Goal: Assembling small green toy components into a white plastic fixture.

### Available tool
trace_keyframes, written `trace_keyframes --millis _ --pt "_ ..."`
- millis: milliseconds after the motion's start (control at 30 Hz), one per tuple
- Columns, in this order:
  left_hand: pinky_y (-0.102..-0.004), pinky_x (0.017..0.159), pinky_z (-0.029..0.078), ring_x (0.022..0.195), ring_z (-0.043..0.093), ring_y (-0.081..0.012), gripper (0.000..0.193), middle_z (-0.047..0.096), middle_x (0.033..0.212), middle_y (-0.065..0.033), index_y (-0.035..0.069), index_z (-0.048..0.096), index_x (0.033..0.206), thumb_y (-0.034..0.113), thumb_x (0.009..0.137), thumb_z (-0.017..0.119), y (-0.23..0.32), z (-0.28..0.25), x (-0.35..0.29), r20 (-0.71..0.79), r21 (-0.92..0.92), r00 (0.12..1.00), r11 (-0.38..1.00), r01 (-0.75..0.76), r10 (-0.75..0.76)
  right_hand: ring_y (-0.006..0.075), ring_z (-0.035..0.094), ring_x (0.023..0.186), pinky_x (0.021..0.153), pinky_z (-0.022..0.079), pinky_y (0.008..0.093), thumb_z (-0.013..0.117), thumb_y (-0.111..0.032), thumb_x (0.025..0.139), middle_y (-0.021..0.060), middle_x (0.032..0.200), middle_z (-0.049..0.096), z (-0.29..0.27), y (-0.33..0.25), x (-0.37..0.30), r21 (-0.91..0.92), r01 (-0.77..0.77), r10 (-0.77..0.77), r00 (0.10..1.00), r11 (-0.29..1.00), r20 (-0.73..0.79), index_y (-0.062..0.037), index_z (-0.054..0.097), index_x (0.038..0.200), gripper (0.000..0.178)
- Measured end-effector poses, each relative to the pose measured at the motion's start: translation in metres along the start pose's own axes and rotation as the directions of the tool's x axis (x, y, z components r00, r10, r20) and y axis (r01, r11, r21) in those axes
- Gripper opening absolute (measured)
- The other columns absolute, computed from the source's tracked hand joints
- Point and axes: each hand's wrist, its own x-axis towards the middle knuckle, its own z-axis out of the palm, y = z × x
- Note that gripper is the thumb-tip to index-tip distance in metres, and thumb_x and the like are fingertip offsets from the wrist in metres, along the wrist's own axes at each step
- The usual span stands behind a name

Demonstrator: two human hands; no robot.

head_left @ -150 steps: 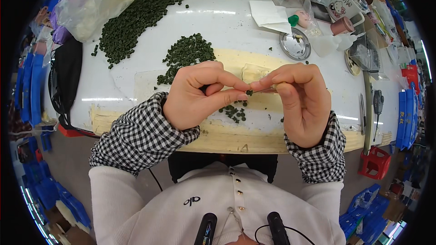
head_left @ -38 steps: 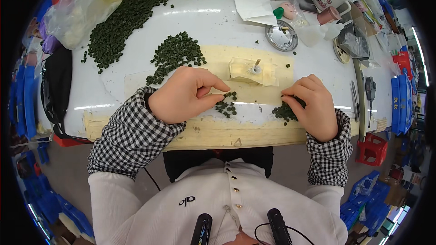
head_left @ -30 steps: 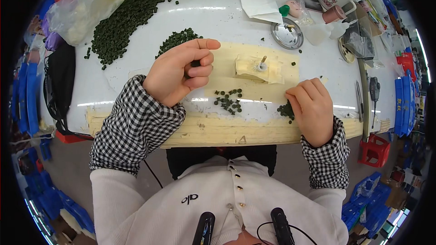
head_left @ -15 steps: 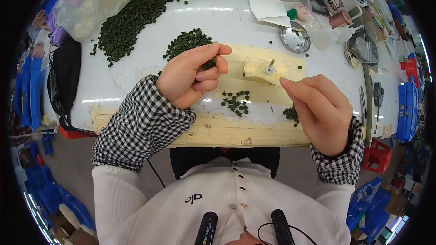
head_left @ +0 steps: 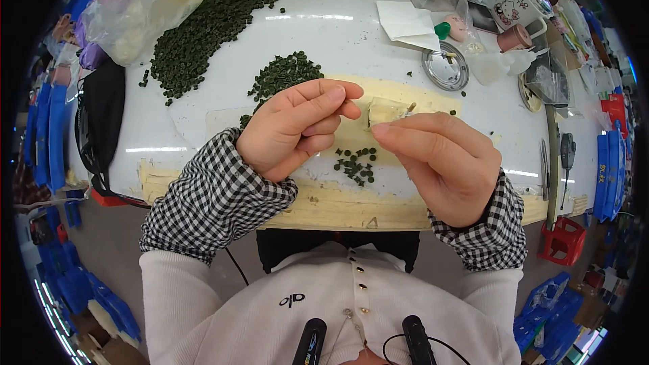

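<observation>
My left hand (head_left: 297, 127) is closed, thumb and forefinger pressed together and the other fingers curled. Half a second ago small dark green pieces showed inside its curl; now the fingers hide them. My right hand (head_left: 446, 162) pinches close by, its fingertips just in front of a cream block (head_left: 383, 112) with an upright metal pin (head_left: 411, 109). Whatever its fingertips hold is too small to make out. Beyond my left hand is a heap of small dark green pieces (head_left: 287, 74). Several loose round green pieces (head_left: 355, 165) are scattered between and below my hands.
A larger pile of green pieces (head_left: 203, 40) spreads at the far left, beside clear plastic bags (head_left: 135, 23). At the right are a round metal dish (head_left: 446, 67), white paper (head_left: 407, 23), a mug (head_left: 517, 7) and tweezers (head_left: 545, 169). A wooden strip (head_left: 324, 209) edges the table.
My right hand has moved left, toward my left hand, and now partly covers the cream block and the small green group at right. My left hand has turned slightly, hiding the pieces in it.
</observation>
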Motion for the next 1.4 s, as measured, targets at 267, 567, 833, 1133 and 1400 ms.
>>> trace_keyframes --millis 267,567,833,1133,1400 --pt "-0.0154 0.045 0.025 0.054 0.031 0.0 0.021 0.06 0.084 0.0014 0.004 0.057 0.109 0.019 0.098 0.049 -0.005 -0.004 0.001 0.043 -0.012 0.999 1.0 0.011 -0.011 0.0199 0.065 0.082 0.072 0.051 0.0262 0.064 0.01 0.077 0.0112 0.092 0.067 0.0 -0.003 0.001 0.12 -0.143 0.15 0.987 0.982 -0.053 -0.0014 0.067 0.099 0.025" --pt "-0.0155 0.045 0.025 0.053 0.03 0.0 0.018 0.064 0.087 -0.0015 0.004 0.058 0.108 0.016 0.096 0.051 -0.011 -0.004 -0.002 0.149 -0.019 0.988 0.999 -0.026 0.028 0.0148 0.066 0.082 0.074 0.053 0.025 0.064 0.002 0.084 0.0108 0.091 0.067 0.007 -0.001 -0.004 0.409 -0.338 0.372 0.928 0.848 -0.004 0.0015 0.065 0.097 0.014" --pt "-0.0164 0.044 0.024 0.05 0.029 -0.001 0.014 0.062 0.085 -0.003 0.004 0.057 0.099 0.017 0.096 0.052 -0.014 0.001 -0.003 0.175 -0.027 0.985 1.0 -0.006 0.011 0.0166 0.065 0.082 0.073 0.054 0.0259 0.064 0.004 0.082 0.0115 0.09 0.064 0.014 -0.002 -0.003 0.379 -0.312 0.35 0.936 0.871 -0.033 0.0033 0.063 0.096 0.014" --pt "-0.0167 0.044 0.023 0.05 0.028 -0.001 0.013 0.062 0.084 -0.0026 0.005 0.055 0.093 0.018 0.096 0.052 -0.019 0.001 -0.003 0.178 -0.041 0.983 0.999 -0.027 0.034 0.0174 0.064 0.08 0.07 0.054 0.0252 0.065 0.007 0.079 0.0119 0.09 0.06 0.021 0.0 -0.003 0.264 -0.263 0.29 0.955 0.928 -0.068 0.004 0.064 0.096 0.017" --pt "-0.0157 0.045 0.026 0.052 0.032 -0.0005 0.012 0.063 0.085 -0.0028 0.006 0.058 0.098 0.017 0.095 0.054 -0.017 -0.001 -0.003 0.13 -0.076 0.988 0.994 -0.078 0.087 0.0157 0.063 0.084 0.074 0.052 0.0241 0.059 0.007 0.084 0.0115 0.094 0.06 0.028 0.0 -0.008 0.462 -0.361 0.411 0.912 0.81 -0.009 0.0038 0.063 0.106 0.023"
